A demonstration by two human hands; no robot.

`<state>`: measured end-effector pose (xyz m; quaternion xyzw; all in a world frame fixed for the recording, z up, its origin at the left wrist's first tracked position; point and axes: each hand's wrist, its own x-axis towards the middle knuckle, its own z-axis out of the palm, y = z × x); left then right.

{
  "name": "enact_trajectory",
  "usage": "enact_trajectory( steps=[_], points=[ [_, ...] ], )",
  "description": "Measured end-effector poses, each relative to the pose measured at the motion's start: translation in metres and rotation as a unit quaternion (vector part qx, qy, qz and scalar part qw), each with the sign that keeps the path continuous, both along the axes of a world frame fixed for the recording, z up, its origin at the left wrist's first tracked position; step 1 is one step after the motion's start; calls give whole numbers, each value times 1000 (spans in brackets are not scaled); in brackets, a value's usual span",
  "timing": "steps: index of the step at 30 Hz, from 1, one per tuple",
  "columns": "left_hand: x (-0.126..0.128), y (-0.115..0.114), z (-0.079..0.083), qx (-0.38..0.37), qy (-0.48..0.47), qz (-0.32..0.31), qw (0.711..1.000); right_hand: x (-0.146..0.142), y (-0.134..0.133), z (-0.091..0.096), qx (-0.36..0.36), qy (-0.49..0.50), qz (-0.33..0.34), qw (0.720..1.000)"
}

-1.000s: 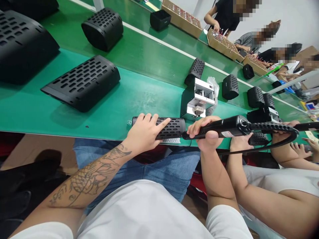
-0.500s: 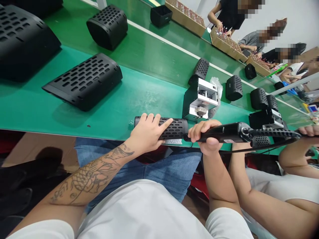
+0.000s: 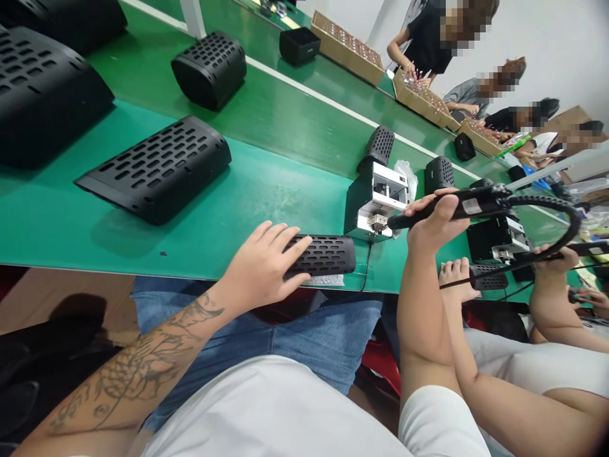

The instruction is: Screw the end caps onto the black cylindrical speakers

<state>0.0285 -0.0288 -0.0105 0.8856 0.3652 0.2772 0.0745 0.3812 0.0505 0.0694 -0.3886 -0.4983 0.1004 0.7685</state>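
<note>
Driver (image 3: 476, 202), gripped by right hand (image 3: 434, 223), has swung from casing (image 3: 330, 255) to machine (image 3: 358, 209) right of centre, seemingly pausing casing work; left hand (image 3: 265, 263) spread over casing

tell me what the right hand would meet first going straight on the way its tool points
Likely the metal block on the front of the small machine, with the black tool leading; depth is unclear, so they may be touching.

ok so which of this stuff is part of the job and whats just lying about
Apparently in use:
perforated housing under left hand
corded tool in right hand
silver-fronted machine by the tool's tip

Apparently idle:
plastic bag beside the machine
open black box at back
untouched housing further left
</note>
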Motion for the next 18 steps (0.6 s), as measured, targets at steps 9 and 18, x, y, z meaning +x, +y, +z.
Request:
enact_trajectory(
  steps=[9,18],
  points=[
    [-63,10,-79,-121,-192,-19,974,-2,-13,-13,-75,4,-17,997],
    [-57,7,-87,-179,-207,-10,962,-37,-42,20,20,-27,-22,999]
  ],
)
